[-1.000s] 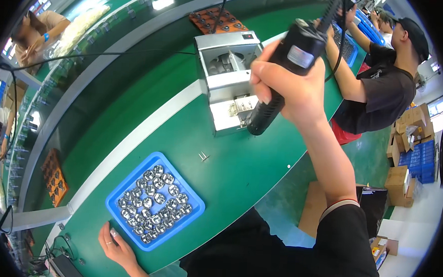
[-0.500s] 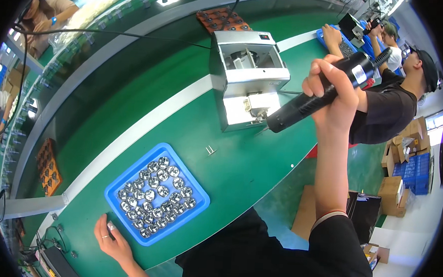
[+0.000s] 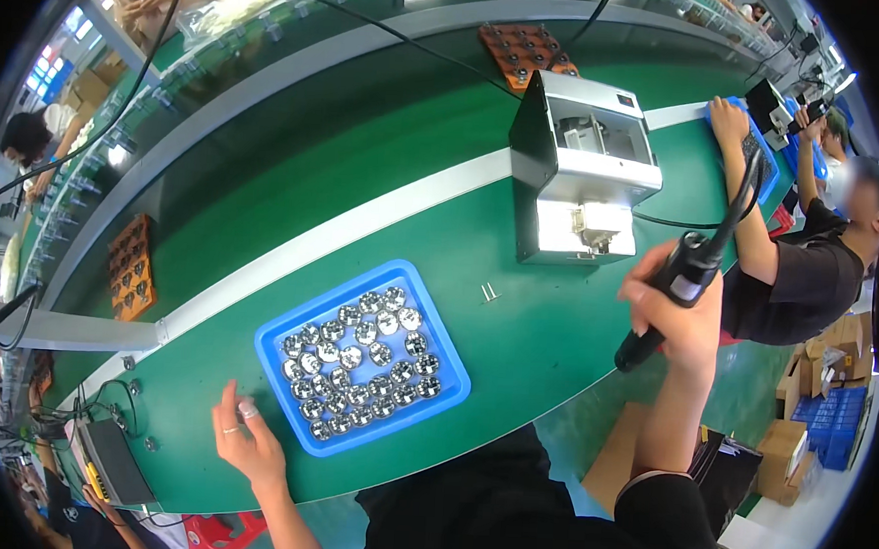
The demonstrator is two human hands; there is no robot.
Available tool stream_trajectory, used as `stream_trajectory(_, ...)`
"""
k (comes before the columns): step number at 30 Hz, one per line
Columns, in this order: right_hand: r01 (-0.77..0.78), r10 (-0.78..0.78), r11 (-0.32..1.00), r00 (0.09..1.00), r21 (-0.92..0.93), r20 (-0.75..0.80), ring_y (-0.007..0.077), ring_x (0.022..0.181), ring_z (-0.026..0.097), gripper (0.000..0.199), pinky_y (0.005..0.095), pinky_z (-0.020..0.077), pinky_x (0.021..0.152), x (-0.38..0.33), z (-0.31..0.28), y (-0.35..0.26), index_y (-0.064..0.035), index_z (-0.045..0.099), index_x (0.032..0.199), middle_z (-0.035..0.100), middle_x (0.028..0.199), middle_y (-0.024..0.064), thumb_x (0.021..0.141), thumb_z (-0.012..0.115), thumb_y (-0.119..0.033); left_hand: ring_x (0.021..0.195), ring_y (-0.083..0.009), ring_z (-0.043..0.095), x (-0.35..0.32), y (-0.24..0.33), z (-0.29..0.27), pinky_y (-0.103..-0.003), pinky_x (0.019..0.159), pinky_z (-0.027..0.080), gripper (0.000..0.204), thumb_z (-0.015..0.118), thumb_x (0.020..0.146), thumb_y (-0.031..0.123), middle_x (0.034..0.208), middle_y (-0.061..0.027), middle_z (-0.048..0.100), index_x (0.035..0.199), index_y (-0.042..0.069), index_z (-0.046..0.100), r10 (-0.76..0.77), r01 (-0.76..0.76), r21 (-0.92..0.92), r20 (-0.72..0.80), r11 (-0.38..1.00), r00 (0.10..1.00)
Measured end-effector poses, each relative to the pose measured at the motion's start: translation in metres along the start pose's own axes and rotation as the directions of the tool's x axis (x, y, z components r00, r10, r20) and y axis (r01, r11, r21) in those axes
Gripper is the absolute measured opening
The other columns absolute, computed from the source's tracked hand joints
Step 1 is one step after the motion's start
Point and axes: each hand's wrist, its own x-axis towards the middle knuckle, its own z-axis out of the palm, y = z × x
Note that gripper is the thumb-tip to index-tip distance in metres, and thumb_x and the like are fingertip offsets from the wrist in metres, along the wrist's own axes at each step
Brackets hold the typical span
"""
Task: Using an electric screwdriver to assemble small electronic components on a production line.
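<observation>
My right hand is wrapped round a black electric screwdriver, out by the bench's near right edge. Its cord rises from the top end, while its tip end points down to the left. My left hand hovers left of a blue tray, fingers loosely apart, with a ring on one finger. Inside the tray lie many small round shiny metal parts. A few loose screws rest on the green bench to the right of the tray.
A silver screw feeder stands beyond the tray at the right. Orange fixture boards lie past the white divider. A black box with cables sits at the left end. On the right a co-worker's arm reaches to another blue tray.
My right hand has drawn the screwdriver back from the screw feeder toward the bench's near edge, its tip end now lower. My left hand appears slightly raised. The whole view has shifted.
</observation>
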Motion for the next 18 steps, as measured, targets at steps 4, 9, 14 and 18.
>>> stream_trajectory(4,-0.096,0.104,0.988,0.993,-0.118,0.056,0.0087,0.049,0.054,0.018,0.0241,0.0401,0.046,-0.014,0.007,0.006,0.0011,0.059,0.083,0.06,0.065,0.0042,0.072,0.074,0.001,0.06,-0.0216,0.059,0.017,0.027,0.007,-0.036,0.06,0.048,0.039,0.055,0.095,0.011,0.067,-0.0099,0.06,0.131,-0.004,0.057,-0.255,0.27,-0.067,0.18,0.96,0.95)
stream_trajectory(9,-0.152,0.198,0.919,0.976,-0.364,0.092,0.0079,0.053,0.054,0.02,0.0249,0.0405,0.048,-0.031,0.021,0.022,-0.0014,0.059,0.079,0.057,0.063,0.0011,0.072,0.077,-0.001,0.058,-0.021,0.056,0.034,0.046,0.023,-0.038,0.057,0.045,0.045,0.059,0.098,0.018,0.068,-0.0129,0.059,0.134,-0.008,0.052,-0.328,0.331,0.054,0.358,0.942,0.874)
stream_trajectory(14,-0.219,0.255,0.936,0.961,-0.277,0.104,0.0095,0.049,0.054,0.02,0.0256,0.0413,0.046,-0.038,0.02,0.031,-0.0016,0.058,0.078,0.057,0.061,0.0019,0.072,0.077,-0.001,0.073,-0.012,0.059,0.039,0.044,0.019,-0.029,0.067,0.048,0.038,0.058,0.101,0.02,0.082,-0.0117,0.068,0.125,-0.009,0.058,-0.364,0.49,-0.177,0.471,0.853,0.804)
stream_trajectory(18,-0.249,0.292,0.924,0.949,-0.291,0.118,0.0101,0.048,0.054,0.02,0.026,0.0411,0.046,-0.028,0.006,0.055,-0.0013,0.057,0.077,0.058,0.061,0.0028,0.072,0.077,-0.001,0.082,-0.0101,0.06,0.026,0.029,0.024,-0.026,0.073,0.049,0.035,0.06,0.101,0.021,0.092,-0.0094,0.07,0.121,-0.008,0.06,-0.404,0.595,-0.455,0.451,0.662,0.796)
